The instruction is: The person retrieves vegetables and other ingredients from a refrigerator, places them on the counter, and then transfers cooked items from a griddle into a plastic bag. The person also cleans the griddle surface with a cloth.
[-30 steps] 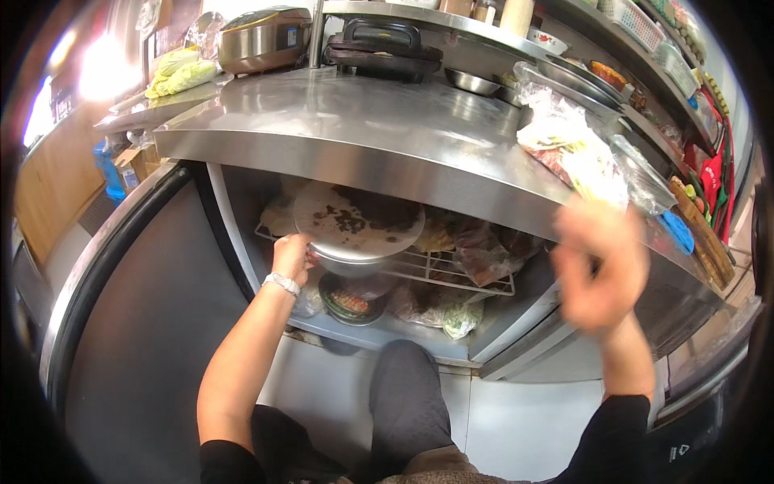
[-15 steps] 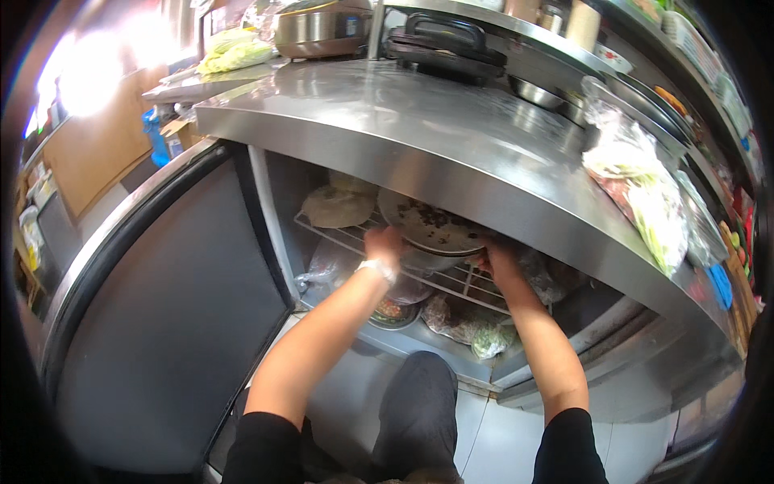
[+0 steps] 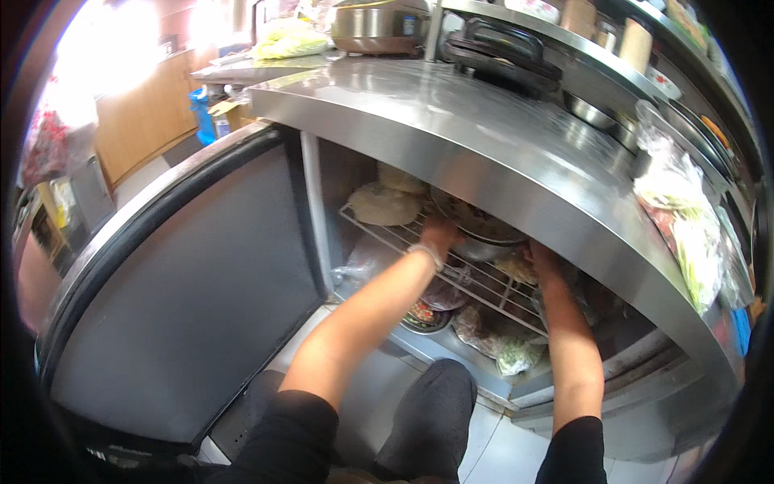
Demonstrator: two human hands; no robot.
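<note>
Inside the open under-counter fridge, a round bowl [image 3: 479, 250] stands on the upper wire shelf [image 3: 500, 297]. Covering its top is a patterned plate or lid [image 3: 468, 218], partly hidden by the counter edge. My left hand [image 3: 440, 234], a bracelet at its wrist, grips the bowl's near left side. On the opposite side my right hand [image 3: 542, 256] is closed at the rim, its fingertips partly hidden. A pale, flat round item [image 3: 385, 204] lies on the shelf to the left. Something yellowish [image 3: 516, 268] shows just beside the bowl, near my right hand.
The fridge door [image 3: 201, 282] stands open at my left. Below the shelf are a bowl of chopped food [image 3: 427, 316] and bagged vegetables [image 3: 516, 355]. The steel counter [image 3: 419, 105] overhangs my hands, bearing a rice cooker [image 3: 375, 28], a black electric grill [image 3: 504, 52] and bagged greens [image 3: 685, 218].
The bowl with its cover sits deeper under the counter, both hands still at its sides. My view has turned left, so the scene has shifted right.
</note>
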